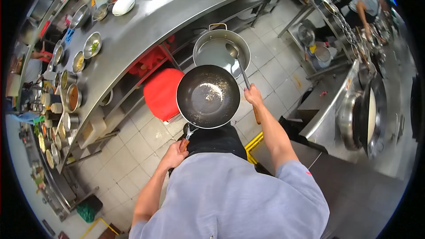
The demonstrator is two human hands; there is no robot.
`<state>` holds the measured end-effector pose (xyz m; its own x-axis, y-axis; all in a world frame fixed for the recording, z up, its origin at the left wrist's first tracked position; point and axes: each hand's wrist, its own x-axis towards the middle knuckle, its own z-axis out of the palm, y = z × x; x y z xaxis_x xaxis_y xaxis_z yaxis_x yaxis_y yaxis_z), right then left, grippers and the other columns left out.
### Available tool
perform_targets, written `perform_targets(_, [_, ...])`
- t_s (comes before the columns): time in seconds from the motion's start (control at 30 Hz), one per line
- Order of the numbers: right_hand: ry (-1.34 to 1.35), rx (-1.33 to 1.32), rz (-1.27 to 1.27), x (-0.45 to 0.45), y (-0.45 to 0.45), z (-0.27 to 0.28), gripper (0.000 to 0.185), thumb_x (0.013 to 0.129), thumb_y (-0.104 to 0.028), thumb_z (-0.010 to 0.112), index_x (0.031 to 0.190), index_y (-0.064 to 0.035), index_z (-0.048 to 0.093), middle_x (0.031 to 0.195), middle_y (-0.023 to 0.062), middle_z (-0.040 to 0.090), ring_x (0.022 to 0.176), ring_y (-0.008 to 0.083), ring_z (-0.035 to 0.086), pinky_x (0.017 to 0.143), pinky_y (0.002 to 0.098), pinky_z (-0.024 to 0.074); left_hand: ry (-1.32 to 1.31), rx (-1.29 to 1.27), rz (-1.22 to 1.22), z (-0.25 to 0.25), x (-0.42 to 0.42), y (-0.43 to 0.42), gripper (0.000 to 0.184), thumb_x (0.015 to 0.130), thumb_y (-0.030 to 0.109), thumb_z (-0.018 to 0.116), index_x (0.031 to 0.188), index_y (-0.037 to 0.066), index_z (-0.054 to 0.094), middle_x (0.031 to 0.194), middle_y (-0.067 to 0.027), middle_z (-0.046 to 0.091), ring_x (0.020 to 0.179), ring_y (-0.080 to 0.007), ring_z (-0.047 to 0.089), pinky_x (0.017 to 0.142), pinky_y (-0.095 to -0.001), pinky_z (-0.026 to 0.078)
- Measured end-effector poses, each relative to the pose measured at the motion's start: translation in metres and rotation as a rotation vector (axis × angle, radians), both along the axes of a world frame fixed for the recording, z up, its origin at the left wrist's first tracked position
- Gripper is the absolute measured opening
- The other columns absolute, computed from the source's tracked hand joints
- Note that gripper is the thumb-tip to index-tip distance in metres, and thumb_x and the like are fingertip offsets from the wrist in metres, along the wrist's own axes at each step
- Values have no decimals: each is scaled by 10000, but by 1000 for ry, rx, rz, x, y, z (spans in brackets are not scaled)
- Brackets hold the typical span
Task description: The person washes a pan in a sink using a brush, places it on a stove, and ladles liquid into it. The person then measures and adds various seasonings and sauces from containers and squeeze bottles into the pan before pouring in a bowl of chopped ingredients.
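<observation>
Left hand [174, 155]: my fingers wrap tightly around the wooden handle [184, 145] of a wok.
Right hand [253, 94]: I grip a long ladle [242, 70] by its shaft, fingers closed, its wooden end jutting back below my fist.
Wok [206, 106]: dark and wide, it is in front of my waist, a pale, shiny patch across its inside.
Pot [245, 46]: large and metal, just beyond the wok; the ladle's bowl lies across its mouth, though whether it touches the liquid I cannot tell.
Red round cover [163, 95]: near the wok, on my left.
Steel counter [177, 4]: curves past, lined with metal bowls [92, 45] and two white dishes [124, 5].
Co-worker [366, 8]: bends at the far right, one arm reaching down.
</observation>
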<state>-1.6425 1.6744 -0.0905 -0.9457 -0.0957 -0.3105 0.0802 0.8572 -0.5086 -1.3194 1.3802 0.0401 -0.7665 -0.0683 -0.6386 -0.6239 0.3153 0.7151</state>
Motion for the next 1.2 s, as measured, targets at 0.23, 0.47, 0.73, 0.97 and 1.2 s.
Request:
perform_targets(0.23, [-620, -371, -70, -80, -5, -36, 280, 941, -265, 573, 936, 11, 525, 609, 83, 526, 425, 188, 487, 387, 354, 404, -120, -38, 216, 32, -19, 70, 186, 799, 61, 649, 940, -26, 563, 751, -39, 505, 716, -160, 490, 684, -325, 440])
perform_targets(0.47, [-1309, -902, -316, -92, 15, -38, 273, 1017, -274, 509, 816, -115, 414, 556, -70, 323, 402, 36, 275, 353, 217, 243, -105, -43, 374, 8, -21, 109, 163, 804, 54, 647, 916, -11, 548, 747, -18, 505, 716, -138, 490, 675, -315, 435])
perform_targets(0.73, [-1267, -958, -215, -83, 40, 16, 274, 1007, -298, 531, 814, -143, 414, 552, -79, 316, 410, 17, 266, 348, 201, 213, -95, 63, 505, -2, -44, 121, 147, 809, 23, 624, 860, 36, 486, 602, -3, 476, 422, -112, 473, 382, -297, 373])
perform_targets(0.97, [-1211, -925, -114, -69, 72, 103, 241, 990, -312, 563, 866, -168, 415, 573, -68, 351, 417, 20, 275, 349, 211, 218, -83, 69, 436, -43, -61, 116, 102, 836, 40, 598, 884, 20, 510, 618, -35, 506, 450, -141, 502, 418, -323, 418])
perform_targets(1.2, [-1008, -785, -121, -19, 95, 150, 257, 995, -290, 566, 847, -165, 398, 565, -67, 345, 402, 36, 275, 345, 218, 223, -24, 130, 428, -38, -96, 118, 79, 818, 58, 567, 834, 28, 496, 606, -37, 506, 443, -141, 502, 409, -322, 437])
